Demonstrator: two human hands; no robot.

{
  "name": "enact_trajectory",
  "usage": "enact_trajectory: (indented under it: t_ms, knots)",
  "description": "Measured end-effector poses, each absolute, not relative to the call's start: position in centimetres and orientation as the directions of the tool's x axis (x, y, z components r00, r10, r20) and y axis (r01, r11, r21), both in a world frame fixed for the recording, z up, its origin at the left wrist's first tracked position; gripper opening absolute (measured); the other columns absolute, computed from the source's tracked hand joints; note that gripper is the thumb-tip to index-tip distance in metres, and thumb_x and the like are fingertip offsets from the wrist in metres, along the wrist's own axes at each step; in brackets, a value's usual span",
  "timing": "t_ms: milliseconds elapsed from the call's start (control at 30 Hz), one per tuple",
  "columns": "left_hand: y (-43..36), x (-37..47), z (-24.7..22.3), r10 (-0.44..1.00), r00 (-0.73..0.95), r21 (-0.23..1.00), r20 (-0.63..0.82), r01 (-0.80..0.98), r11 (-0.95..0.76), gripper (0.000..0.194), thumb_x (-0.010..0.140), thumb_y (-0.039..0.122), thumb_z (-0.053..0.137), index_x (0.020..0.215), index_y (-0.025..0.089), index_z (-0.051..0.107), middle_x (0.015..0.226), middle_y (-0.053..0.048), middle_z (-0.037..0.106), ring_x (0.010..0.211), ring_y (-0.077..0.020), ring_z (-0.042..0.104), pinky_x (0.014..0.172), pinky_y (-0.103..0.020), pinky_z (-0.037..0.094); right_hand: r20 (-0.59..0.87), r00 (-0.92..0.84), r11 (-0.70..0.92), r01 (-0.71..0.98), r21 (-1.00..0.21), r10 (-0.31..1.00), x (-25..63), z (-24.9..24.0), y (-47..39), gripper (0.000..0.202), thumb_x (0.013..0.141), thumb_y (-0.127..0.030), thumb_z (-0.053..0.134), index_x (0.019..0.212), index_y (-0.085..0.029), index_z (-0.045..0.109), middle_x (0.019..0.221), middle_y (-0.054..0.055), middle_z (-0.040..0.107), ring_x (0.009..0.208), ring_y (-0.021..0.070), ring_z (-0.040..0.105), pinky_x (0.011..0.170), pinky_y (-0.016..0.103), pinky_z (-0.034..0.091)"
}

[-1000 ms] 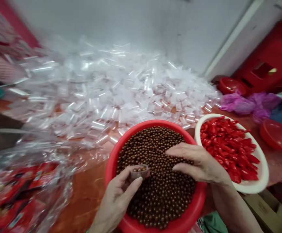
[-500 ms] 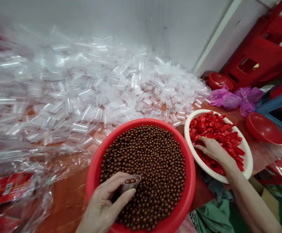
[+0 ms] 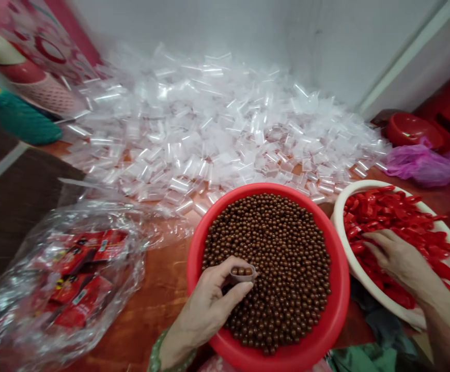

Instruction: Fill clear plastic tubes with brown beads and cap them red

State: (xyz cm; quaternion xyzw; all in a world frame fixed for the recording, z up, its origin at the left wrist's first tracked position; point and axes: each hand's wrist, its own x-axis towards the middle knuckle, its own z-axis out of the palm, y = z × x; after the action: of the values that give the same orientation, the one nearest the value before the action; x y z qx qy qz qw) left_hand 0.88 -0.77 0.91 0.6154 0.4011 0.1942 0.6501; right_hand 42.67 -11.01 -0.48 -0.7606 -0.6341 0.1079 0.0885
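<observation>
The heap of clear sleeves (image 3: 225, 134) spread widest, lying along the foot of the wall (image 3: 255, 31) at the back of the table (image 3: 158, 284). In front stood the red tub (image 3: 339, 292) of loose brown balls (image 3: 286, 248), and just beside it, to the right, the white bowl (image 3: 339, 219); with the rims so close, a reach into the bowl was best made from above, without nudging the tub. The right hand (image 3: 405, 261) was in that bowl, fingertips down among the red pieces (image 3: 383, 204); whether they had closed on one could not be told, and a light pinch on a single piece seemed sounder than a rake through the pile. The left hand (image 3: 211, 302) sat over the near left part of the tub, thumb and fingers clamped on a small clear sleeve (image 3: 243, 278), open mouth up. That pinch called for just enough pressure to hold the thin wall without buckling it. Smallest of all, a few balls (image 3: 242, 271) showed in a row inside the mouth, where a tilt could have spilled them; a steady wrist above the tub made good sense
</observation>
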Motion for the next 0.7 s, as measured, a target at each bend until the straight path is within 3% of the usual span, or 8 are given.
enact_trajectory:
  t_ms: [133,200,267,367,433,533,700]
  knots:
    - [-0.9,1.0,0.9,0.764,0.596,0.965,-0.248,0.223,0.139,0.020,0.090,0.030,0.062,0.104,0.019,0.069,0.096,-0.004,0.072,0.088,-0.0178,0.064,0.083,-0.026,0.047,0.226,0.259,-0.191,0.939,-0.285,0.939,40.0,2.8,-11.0,0.027,0.093,-0.040,0.044,0.111,-0.030,0.061,0.106,0.017,0.057,0.093,0.0386,0.061,0.085,0.054,0.047]
    - [-0.9,1.0,0.8,0.769,0.585,0.962,-0.257,0.233,0.143,0.020,0.089,0.029,0.062,0.106,0.020,0.069,0.097,-0.004,0.072,0.088,-0.0174,0.064,0.082,-0.025,0.047,0.240,0.242,-0.132,0.907,-0.400,0.940,36.8,4.5,-10.5,0.024,0.093,-0.037,0.049,0.115,-0.038,0.060,0.115,0.013,0.056,0.104,0.0383,0.058,0.096,0.055,0.042]
    - [-0.8,1.0,0.8,0.770,0.581,0.961,-0.263,0.230,0.154,0.020,0.088,0.029,0.063,0.105,0.020,0.070,0.097,-0.004,0.072,0.088,-0.0172,0.063,0.081,-0.025,0.046,0.288,0.189,0.002,0.833,-0.553,0.939,32.9,5.7,-9.3,0.019,0.091,-0.034,0.058,0.107,-0.042,0.063,0.112,0.009,0.056,0.101,0.0341,0.059,0.090,0.050,0.047]
    - [-0.7,0.9,1.0,0.750,0.605,0.963,-0.267,0.204,0.178,0.023,0.089,0.032,0.062,0.105,0.018,0.069,0.096,-0.004,0.071,0.088,-0.0181,0.062,0.080,-0.026,0.046,0.237,-0.086,0.241,0.595,-0.767,0.968,27.1,6.0,-6.8,0.015,0.088,-0.028,0.066,0.101,-0.036,0.066,0.108,0.007,0.057,0.100,0.0267,0.060,0.084,0.040,0.054]
    - [-0.7,0.8,1.2,0.730,0.631,0.965,-0.262,0.184,0.188,0.023,0.089,0.033,0.062,0.104,0.017,0.069,0.095,-0.004,0.071,0.088,-0.0185,0.062,0.080,-0.026,0.045,0.206,-0.222,0.289,0.461,-0.839,0.953,24.3,5.4,-4.9,0.009,0.089,-0.025,0.066,0.096,-0.031,0.065,0.106,0.005,0.058,0.097,0.0212,0.061,0.083,0.033,0.055]
    - [-0.7,0.7,1.4,0.729,0.642,0.970,-0.238,0.120,0.211,0.022,0.087,0.032,0.063,0.101,0.016,0.070,0.092,-0.004,0.070,0.084,-0.0175,0.060,0.079,-0.026,0.044,0.215,-0.289,0.314,0.362,-0.878,0.933,22.3,4.1,-3.1,0.010,0.089,-0.020,0.066,0.097,-0.027,0.065,0.108,0.005,0.060,0.100,0.0180,0.062,0.087,0.030,0.053]
    - [-0.7,0.8,1.3,0.740,0.616,0.939,-0.270,0.000,0.343,0.025,0.085,0.037,0.066,0.094,0.014,0.067,0.077,-0.001,0.063,0.070,-0.0128,0.051,0.069,-0.024,0.040,0.138,-0.339,0.269,0.378,-0.886,0.931,22.1,2.8,-3.2,0.030,0.093,-0.015,0.059,0.118,-0.030,0.062,0.126,0.007,0.059,0.116,0.0185,0.059,0.098,0.032,0.049]
